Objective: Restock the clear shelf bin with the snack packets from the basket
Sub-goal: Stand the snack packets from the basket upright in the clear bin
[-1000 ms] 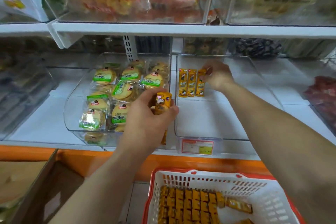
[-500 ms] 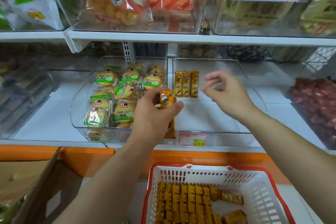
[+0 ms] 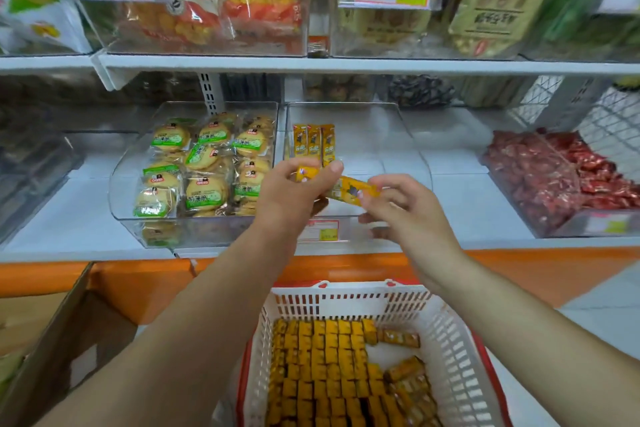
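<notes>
A clear shelf bin on the lower shelf holds three yellow snack packets standing side by side at its back left. In front of the bin my left hand grips yellow packets between thumb and fingers. One of them, a yellow packet, sticks out to the right, and my right hand pinches its right end. Below, a white basket with a red rim holds several rows of the same yellow packets.
A clear bin of green-labelled biscuit packs sits left of the target bin. A bin of red-wrapped sweets is at the right. The upper shelf overhangs with price tags. An open cardboard box stands at lower left.
My right hand drew back from the three packets in the bin and came to my left hand, where it now pinches a packet. My left hand shifted slightly right.
</notes>
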Tool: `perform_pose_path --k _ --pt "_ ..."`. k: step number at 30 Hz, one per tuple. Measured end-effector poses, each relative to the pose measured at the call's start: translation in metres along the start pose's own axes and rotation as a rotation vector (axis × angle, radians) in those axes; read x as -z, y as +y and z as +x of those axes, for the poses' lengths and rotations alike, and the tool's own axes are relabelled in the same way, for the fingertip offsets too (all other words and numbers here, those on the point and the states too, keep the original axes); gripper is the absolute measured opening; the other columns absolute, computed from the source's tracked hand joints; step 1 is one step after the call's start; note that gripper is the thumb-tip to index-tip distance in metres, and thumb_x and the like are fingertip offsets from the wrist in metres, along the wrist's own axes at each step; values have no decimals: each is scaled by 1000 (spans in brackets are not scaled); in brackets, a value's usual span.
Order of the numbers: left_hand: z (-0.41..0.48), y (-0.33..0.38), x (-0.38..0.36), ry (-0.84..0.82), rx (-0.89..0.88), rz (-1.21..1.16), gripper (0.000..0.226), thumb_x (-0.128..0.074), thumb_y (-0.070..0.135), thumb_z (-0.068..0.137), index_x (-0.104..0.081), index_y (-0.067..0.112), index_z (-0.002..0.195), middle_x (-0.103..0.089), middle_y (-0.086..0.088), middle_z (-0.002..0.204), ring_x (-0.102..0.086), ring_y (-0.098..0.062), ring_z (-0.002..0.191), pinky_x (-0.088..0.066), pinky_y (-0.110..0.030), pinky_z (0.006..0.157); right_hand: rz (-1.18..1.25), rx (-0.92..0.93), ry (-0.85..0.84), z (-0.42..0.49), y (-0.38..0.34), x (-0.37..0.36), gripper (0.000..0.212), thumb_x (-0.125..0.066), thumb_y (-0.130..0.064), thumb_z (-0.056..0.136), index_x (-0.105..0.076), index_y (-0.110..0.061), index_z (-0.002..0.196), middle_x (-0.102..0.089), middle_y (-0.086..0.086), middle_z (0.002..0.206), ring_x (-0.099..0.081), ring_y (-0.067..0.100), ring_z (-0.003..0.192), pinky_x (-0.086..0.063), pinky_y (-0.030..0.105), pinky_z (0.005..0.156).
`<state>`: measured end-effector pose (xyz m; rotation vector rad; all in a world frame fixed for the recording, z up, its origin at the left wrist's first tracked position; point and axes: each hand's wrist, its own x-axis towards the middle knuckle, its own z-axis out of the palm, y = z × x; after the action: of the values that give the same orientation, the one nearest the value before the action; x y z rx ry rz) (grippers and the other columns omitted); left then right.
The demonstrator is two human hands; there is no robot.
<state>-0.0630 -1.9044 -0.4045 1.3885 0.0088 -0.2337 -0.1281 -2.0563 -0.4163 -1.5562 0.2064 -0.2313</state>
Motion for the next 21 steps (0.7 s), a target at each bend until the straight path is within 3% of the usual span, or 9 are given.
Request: perform_pose_path --k 3,7,11,14,18,21 --pt "-8 -6 -8 -92 27 153 33 -82 26 84 -70 13 111 -73 -5 92 -68 -11 71 -61 -32 76 166 2 116 7 -9 13 20 -72 -14 89 -63 -15 106 -73 1 77 -70 17 69 -55 27 58" --pt "-15 -13 -23 -188 73 185 30 -84 22 82 -72 13 108 -78 -4 87 -73 -15 69 -62 -29 70 149 59 144 11 -13 22 18 -71 -15 90 -65 -11 107 -73 3 75 -67 17 66 -57 30 61" --pt "-13 -16 -20 -171 75 169 30 -85 23 81 -70 17 106 -79 -2 92 -77 -20 80 -63 -31 73 7 59 49 13 -11 23 21 -70 -25 92 -66 -21 112 -74 7 94 -73 21 80 -59 33 66" --pt "-10 -17 -16 -172 49 195 31 -85 23 80 -69 16 106 -79 -2 93 -77 -20 83 -63 -34 77 -72 89 -40 16 -8 20 24 -67 -21 94 -64 -29 117 -73 4 97 -73 17 84 -58 29 66" --pt "2 -14 -3 -106 -172 469 28 -81 31 85 -67 24 107 -76 11 93 -73 -3 77 -58 -18 64 -194 175 19 40 -7 17 23 -69 -20 93 -64 -38 107 -73 -6 91 -68 9 78 -57 25 71" --pt "20 -9 21 55 -309 711 36 -73 38 92 -59 32 124 -69 19 105 -68 2 85 -57 -17 62 -318 212 27 87 -2 15 28 -70 -13 90 -61 -38 99 -68 -6 94 -64 10 80 -55 34 77"
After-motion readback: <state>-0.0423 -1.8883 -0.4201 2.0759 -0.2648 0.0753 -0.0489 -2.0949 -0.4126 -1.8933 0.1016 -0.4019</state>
